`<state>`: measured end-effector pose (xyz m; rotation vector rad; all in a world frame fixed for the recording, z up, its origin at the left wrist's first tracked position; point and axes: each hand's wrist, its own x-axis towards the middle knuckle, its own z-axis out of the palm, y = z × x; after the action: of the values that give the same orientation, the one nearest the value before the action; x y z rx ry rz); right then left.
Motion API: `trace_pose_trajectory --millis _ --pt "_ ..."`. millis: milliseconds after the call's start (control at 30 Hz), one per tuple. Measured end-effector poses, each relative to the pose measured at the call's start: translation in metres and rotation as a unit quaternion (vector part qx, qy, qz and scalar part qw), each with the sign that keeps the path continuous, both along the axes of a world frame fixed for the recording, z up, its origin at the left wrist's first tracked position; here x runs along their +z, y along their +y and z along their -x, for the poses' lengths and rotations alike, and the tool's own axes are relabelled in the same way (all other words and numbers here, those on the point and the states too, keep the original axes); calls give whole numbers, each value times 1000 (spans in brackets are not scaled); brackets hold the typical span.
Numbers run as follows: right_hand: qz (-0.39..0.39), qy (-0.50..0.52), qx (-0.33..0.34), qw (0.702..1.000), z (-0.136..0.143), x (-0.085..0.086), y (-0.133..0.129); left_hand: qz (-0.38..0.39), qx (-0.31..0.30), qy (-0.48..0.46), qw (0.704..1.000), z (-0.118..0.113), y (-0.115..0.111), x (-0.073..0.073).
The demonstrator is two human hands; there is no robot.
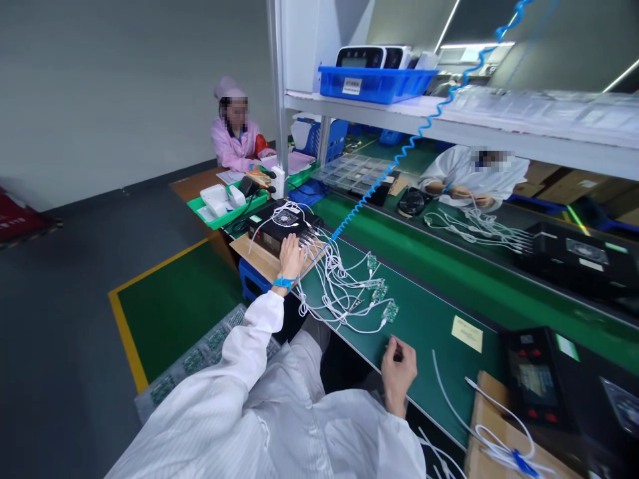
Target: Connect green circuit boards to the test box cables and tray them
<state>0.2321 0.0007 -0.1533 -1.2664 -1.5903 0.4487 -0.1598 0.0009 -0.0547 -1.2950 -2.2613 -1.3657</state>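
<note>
My left hand (291, 257), with a blue band at the wrist, rests with fingers extended at the front edge of a black box (272, 229), beside the plugged-in white cables (327, 273). Those cables spread over the green bench top (424, 326), and several end at small green circuit boards (390, 311). Near the bench's front edge, my right hand (399, 369) is curled, thumb and index finger together, just below the nearest board. Whatever may be between its fingertips is too small to make out.
A yellow note (467, 333) lies to the right, before a second black device (539, 379) and loose white cable. A coiled blue hose (394, 163) hangs across the bench. Two people in workwear sit beyond. Bagged boards (194, 359) lie at lower left.
</note>
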Motion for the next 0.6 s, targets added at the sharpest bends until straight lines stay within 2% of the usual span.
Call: trace_pose_trajectory --millis 333,467,533,600 --pt "-32 -26 9 999 0 6 0 -52 -12 -54 997 -2 -1 8" --pt "-83 -29 -5 996 8 2 -13 -53 2 -64 997 -2 5 9" --pt "-92 -35 33 995 24 -7 -32 -50 17 -66 996 -3 10 7" --pt "-60 -46 131 989 49 -17 -60 -49 38 -67 996 -4 14 3"
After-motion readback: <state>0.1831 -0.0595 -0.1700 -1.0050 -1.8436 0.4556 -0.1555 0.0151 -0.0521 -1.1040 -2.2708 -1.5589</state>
